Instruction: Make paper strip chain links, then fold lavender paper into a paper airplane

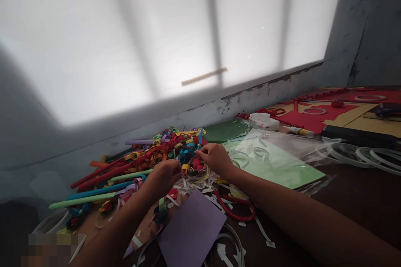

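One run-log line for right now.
Left hand: by paper chains; right hand: near blue strip; grips: unclear; purple sheet: nearer camera; pale-green sheet: right side

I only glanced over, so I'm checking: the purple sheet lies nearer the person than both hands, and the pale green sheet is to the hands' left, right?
Not quite: the head view shows the pale green sheet to the hands' right. The purple sheet does lie nearer the person than both the left hand and the right hand.

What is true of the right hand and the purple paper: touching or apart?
Apart. The head view shows white scraps in the gap between the right hand and the purple paper.
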Motion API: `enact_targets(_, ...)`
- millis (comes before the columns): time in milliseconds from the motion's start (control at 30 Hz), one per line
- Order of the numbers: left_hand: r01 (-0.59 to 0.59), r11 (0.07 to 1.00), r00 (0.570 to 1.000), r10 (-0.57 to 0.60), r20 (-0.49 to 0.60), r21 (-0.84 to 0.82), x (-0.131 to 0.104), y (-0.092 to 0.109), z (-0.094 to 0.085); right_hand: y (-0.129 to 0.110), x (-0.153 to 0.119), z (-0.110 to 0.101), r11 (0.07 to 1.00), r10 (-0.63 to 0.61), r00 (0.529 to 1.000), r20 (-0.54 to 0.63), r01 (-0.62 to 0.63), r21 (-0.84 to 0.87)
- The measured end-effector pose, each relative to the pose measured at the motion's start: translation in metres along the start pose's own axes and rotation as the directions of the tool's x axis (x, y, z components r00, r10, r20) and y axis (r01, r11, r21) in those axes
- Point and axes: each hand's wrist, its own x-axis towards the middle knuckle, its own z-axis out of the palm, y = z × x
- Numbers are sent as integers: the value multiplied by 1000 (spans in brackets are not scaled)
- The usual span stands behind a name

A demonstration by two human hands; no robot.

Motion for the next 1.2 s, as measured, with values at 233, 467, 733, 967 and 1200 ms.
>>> enact_targets(233, 18, 976, 1000, -22, 15, 219, 15, -2, 3, -5, -8, -2, 926, -155, 985, 79, 172, -337)
enact_targets(467, 2, 955, 1000, -9, 21, 297, 31, 3, 10, -19, -22, 1, 731, -338, 874, 350, 478, -486)
enact_targets(733, 38, 963, 997, -21, -68, 266, 32, -4, 2, -11, -16, 1, 656, -373, 877, 303, 480, -583)
enact_targets(967, 115, 959, 976, -62, -207, 259, 5, -4, 5, -11, -16, -1, 669, -414, 891, 187, 436, -602)
enact_targets(1200, 124, 955, 978, -72, -195, 269, -4, -8, 13, -5, -16, 3, 677, -443, 886, 140, 433, -595)
